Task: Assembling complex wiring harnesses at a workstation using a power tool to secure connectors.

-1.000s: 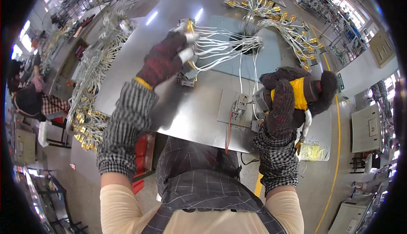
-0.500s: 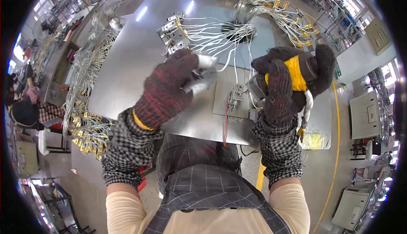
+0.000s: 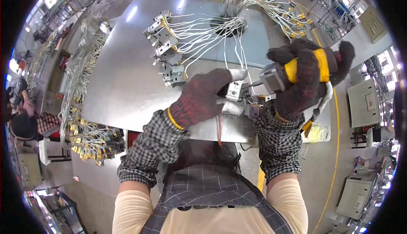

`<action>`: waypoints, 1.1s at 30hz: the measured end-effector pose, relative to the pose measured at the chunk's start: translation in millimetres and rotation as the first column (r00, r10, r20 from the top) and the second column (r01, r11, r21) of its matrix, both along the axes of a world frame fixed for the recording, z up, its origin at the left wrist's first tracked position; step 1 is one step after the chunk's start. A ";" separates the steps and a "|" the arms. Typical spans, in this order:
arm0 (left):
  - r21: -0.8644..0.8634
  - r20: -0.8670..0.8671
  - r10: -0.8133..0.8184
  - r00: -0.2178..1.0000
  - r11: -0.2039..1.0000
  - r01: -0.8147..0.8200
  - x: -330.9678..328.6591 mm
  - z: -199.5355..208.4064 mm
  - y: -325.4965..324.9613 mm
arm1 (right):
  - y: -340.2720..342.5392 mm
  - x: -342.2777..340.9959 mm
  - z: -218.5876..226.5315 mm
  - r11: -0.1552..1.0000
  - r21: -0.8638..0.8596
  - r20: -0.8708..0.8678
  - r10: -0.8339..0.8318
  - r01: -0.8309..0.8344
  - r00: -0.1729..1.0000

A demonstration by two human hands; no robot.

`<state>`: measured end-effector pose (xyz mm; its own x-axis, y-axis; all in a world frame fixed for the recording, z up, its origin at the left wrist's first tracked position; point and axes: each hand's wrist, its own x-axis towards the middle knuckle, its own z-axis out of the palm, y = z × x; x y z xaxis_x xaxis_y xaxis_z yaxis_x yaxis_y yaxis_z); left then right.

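My left hand (image 3: 200, 95), in a dark red knit glove with white-covered fingertips, pinches a small metal-cased terminal block (image 3: 234, 90) near the table's front edge. The right hand (image 3: 302, 79), gloved in the same dark knit, is wrapped round a power screwdriver (image 3: 272, 78) bound with yellow tape. Its bit points left and reaches the block's right side; whether it sits in a screw is too small to tell. White wires (image 3: 199, 32) run from a hole in the table to a row of similar metal blocks (image 3: 163, 41) at the left.
The shiny metal table (image 3: 114, 77) carries a bundle of yellow-tipped wires (image 3: 292, 19) at the far right. More wire bundles (image 3: 87, 136) hang beyond its left edge. Red wires (image 3: 219, 130) cross the front edge. A person (image 3: 29, 119) sits at the far left.
My left hand has moved right, from beside the row of blocks to the block at the front. The screwdriver's bit has come up to that block. Another block now shows at the row's near end.
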<state>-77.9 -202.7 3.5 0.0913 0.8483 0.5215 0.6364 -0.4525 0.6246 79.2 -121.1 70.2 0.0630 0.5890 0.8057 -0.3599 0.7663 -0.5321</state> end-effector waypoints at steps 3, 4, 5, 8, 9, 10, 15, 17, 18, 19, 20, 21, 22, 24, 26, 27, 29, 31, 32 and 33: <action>-0.067 0.146 0.022 0.989 0.998 -0.013 -5.4 -5.9 3.0 | -3.8 1.0 -1.3 1.000 -0.007 -0.067 0.001 -0.001 0.998; -0.152 0.174 0.064 0.983 0.988 -0.038 -16.4 -4.9 -6.4 | -6.1 -0.7 -1.8 1.000 -0.011 -0.095 0.003 -0.004 0.995; -0.224 0.506 0.024 0.862 0.969 0.104 -23.6 -20.1 -9.9 | -7.2 -3.7 -1.7 1.000 -0.013 -0.102 0.003 -0.004 0.995; -0.260 0.044 0.070 0.997 0.964 -0.057 -15.9 10.5 -14.3 | -4.4 -0.6 -1.9 1.000 0.021 -0.089 0.017 -0.015 0.996; -0.134 -0.202 0.109 0.973 0.981 -0.137 -5.8 15.3 -8.7 | -5.7 0.8 -4.5 1.000 0.012 -0.087 0.029 -0.028 0.996; -0.097 -0.091 0.055 0.994 0.993 -0.064 -1.4 14.9 2.5 | -4.6 4.2 -4.1 0.997 -0.064 -0.108 -0.043 0.036 0.993; -0.321 -0.020 0.047 0.999 0.946 -0.051 -7.2 17.8 3.5 | -4.1 2.5 -4.0 1.000 0.000 -0.157 0.020 -0.020 0.987; -0.446 -0.143 0.069 0.987 0.886 -0.126 -7.2 19.8 3.6 | -2.8 1.0 -8.8 0.998 0.047 -0.141 0.057 -0.050 0.988; -0.473 -0.134 0.075 0.988 0.872 -0.130 -3.7 26.2 3.3 | -4.8 -2.4 -9.4 0.999 -0.004 -0.126 0.038 -0.038 0.991; -0.473 -0.135 0.074 0.988 0.871 -0.130 -3.1 27.3 3.8 | -5.7 -3.8 -10.1 0.998 -0.054 -0.110 0.020 -0.026 0.994; -0.502 -0.173 0.054 0.983 0.854 -0.135 -2.6 28.3 4.5 | -4.1 -1.4 -13.6 0.975 -0.160 -0.229 0.117 -0.156 0.966; -0.529 -0.210 0.030 0.977 0.837 -0.139 -2.9 28.3 5.7 | -5.3 -3.7 -12.8 0.975 -0.159 -0.230 0.114 -0.153 0.967; -0.527 -0.210 0.026 0.977 0.839 -0.136 -3.1 24.2 6.3 | -8.4 -8.2 -10.3 0.992 -0.050 -0.150 0.108 -0.117 0.983; -0.379 -0.239 0.050 0.970 0.914 -0.141 -2.9 9.9 5.1 | -21.0 -8.0 -2.2 0.990 -0.013 -0.079 0.137 -0.138 0.987; -0.299 -0.250 0.040 0.967 0.947 -0.116 -3.9 4.9 6.7 | -22.3 -6.3 -2.0 0.990 -0.058 -0.038 0.128 -0.130 0.991; -0.214 -0.257 0.036 0.966 0.972 -0.093 -0.9 6.5 9.7 | -19.6 -3.8 -2.3 0.991 -0.062 -0.009 0.120 -0.120 0.993; -0.335 0.009 -0.056 0.998 0.941 0.056 5.6 8.4 11.3 | -9.1 1.1 -14.8 0.994 -0.059 0.046 0.095 -0.092 0.994; -0.288 0.036 -0.039 0.999 0.956 0.048 -19.5 -26.7 6.6 | -6.4 -16.1 -30.9 0.987 -0.063 0.048 0.149 -0.146 0.988; -0.285 0.029 -0.037 0.999 0.957 0.044 -19.9 -17.7 -0.5 | -7.3 -22.4 -41.0 0.986 -0.071 0.063 0.158 -0.154 0.985; -0.337 -0.375 -0.047 0.926 0.937 -0.089 -25.9 4.6 -6.8 | -5.3 -22.1 -43.3 0.988 -0.059 0.065 0.147 -0.143 0.987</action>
<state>-103.8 -209.5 8.2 0.2010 0.9709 0.1304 0.8588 -0.2387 0.4533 57.1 -126.4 26.8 -0.0810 0.6306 0.7719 -0.4264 0.6780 -0.5987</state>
